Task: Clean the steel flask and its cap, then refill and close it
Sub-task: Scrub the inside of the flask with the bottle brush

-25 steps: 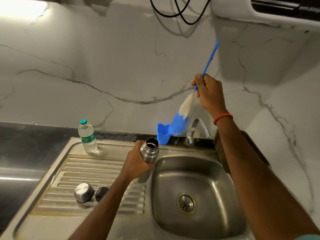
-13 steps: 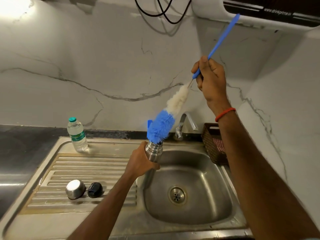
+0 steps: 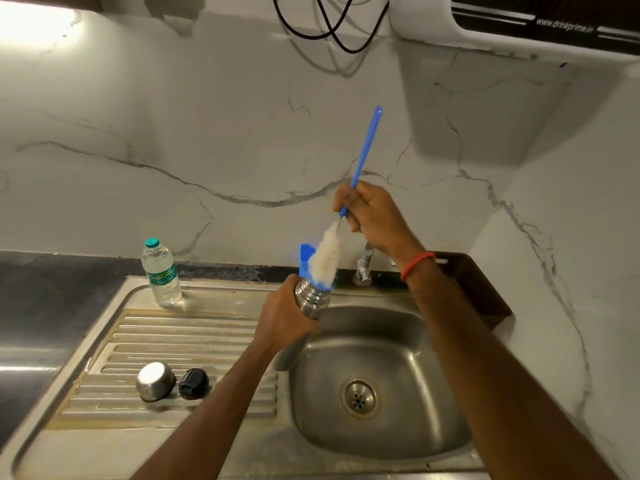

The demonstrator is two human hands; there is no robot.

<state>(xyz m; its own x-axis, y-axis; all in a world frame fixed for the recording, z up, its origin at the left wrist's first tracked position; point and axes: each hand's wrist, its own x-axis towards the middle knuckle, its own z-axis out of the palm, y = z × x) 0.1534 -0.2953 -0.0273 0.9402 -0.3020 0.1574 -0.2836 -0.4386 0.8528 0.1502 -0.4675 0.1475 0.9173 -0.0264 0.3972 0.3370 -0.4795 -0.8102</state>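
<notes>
My left hand (image 3: 282, 318) grips the steel flask (image 3: 311, 299) by its upper body, tilted over the left rim of the sink basin (image 3: 377, 386). My right hand (image 3: 372, 213) pinches the blue handle of a bottle brush (image 3: 325, 259). The brush's blue tip is down inside the flask's mouth and its white bristles stick out above it. The steel cup cap (image 3: 155, 381) and the black stopper (image 3: 194, 383) lie side by side on the ribbed drainboard (image 3: 180, 341).
A small plastic water bottle (image 3: 161, 273) stands at the drainboard's back left. A blue holder (image 3: 305, 259) and the tap (image 3: 365, 268) are behind the basin. A dark basket (image 3: 481, 292) stands at the right. A white appliance (image 3: 519, 26) hangs above.
My right hand has come down and pushed the brush's blue tip into the flask's mouth. One second ago the brush was clear of the flask, near the tap.
</notes>
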